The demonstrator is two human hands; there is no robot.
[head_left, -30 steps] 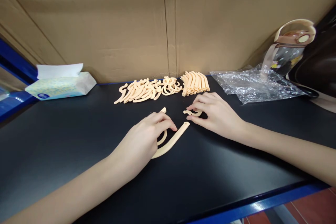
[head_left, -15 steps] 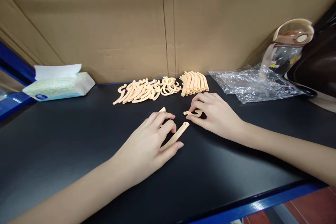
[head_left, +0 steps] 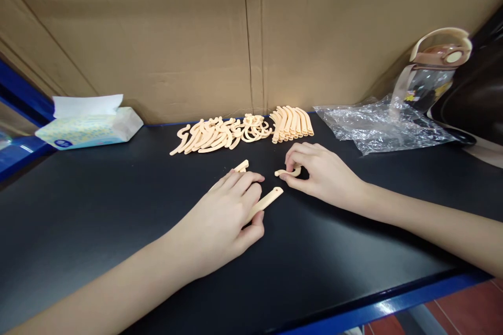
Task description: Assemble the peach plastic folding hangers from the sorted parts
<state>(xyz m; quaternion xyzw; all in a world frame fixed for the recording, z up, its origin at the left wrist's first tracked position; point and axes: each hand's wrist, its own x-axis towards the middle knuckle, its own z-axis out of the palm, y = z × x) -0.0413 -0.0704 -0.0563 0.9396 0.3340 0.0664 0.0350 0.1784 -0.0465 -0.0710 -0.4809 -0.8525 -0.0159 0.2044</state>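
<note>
My left hand [head_left: 223, 214] is closed on a straight cream piece [head_left: 267, 203] with a small hole near its end; the thumb presses its near side. Beyond the knuckles the end of another cream piece [head_left: 241, 166] shows, partly hidden by that hand. My right hand [head_left: 318, 170] pinches a small curved cream piece [head_left: 290, 172] between thumb and fingers, just above the black table. A short gap separates the two hands. Behind them lie a loose pile of curved pieces [head_left: 214, 136] and a neat row of bent pieces [head_left: 291, 124].
A tissue pack [head_left: 90, 128] lies at the back left. Crumpled clear plastic [head_left: 385, 128] and a bottle with a handle [head_left: 432, 76] are at the back right. Cardboard [head_left: 168, 36] stands behind the black table [head_left: 98, 209].
My left thumb has drawn in against the straight piece, which has tilted slightly. The curved piece in my right hand has turned a little, and that hand has shifted slightly nearer.
</note>
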